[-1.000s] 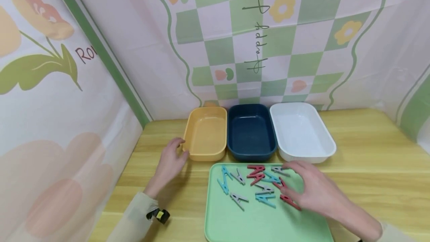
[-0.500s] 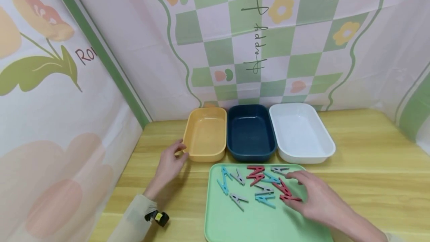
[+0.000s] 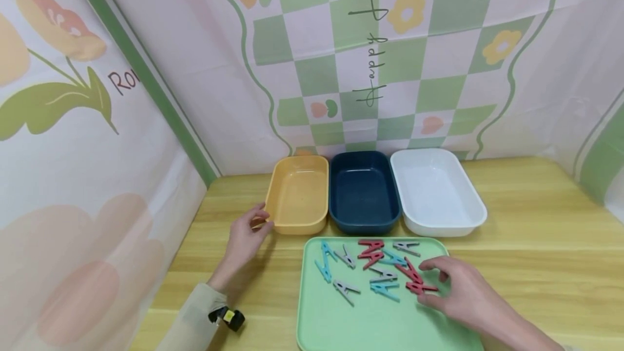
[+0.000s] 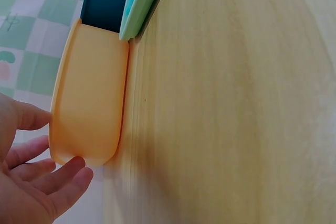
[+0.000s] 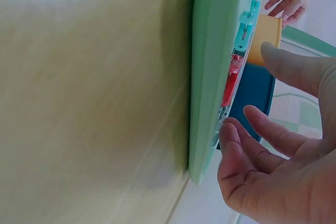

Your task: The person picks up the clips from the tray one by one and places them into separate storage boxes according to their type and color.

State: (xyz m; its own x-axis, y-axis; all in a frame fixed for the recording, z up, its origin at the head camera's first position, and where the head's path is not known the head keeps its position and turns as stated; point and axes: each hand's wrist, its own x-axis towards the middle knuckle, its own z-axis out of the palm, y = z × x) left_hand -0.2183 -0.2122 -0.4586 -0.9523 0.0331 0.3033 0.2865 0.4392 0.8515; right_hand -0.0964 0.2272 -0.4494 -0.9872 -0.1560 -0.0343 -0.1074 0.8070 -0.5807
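Several red, blue and grey clothespins lie on a green tray (image 3: pixel 341 326) in the head view. My right hand (image 3: pixel 463 291) is over the tray's right side with thumb and fingers apart, holding nothing. Closest to its fingertips are a red clothespin (image 3: pixel 420 288) and another red clothespin (image 3: pixel 409 271). A grey clothespin (image 3: pixel 406 247) lies near the tray's far edge, and a blue clothespin (image 3: pixel 385 288) farther left. My left hand (image 3: pixel 245 236) is at the near left corner of the yellow box (image 3: pixel 298 227), its relaxed fingertips at the rim (image 4: pixel 51 114).
A dark blue box (image 3: pixel 365 226) stands between the yellow box and a white box (image 3: pixel 446 230), all in a row behind the tray. The wooden table (image 3: pixel 546 221) extends to both sides. Printed cloth (image 3: pixel 361 69) hangs behind.
My right hand has drawn back slightly to the right, uncovering the grey clothespin and the red ones. The nearest red clothespin now lies at a different angle. My left hand has barely moved.
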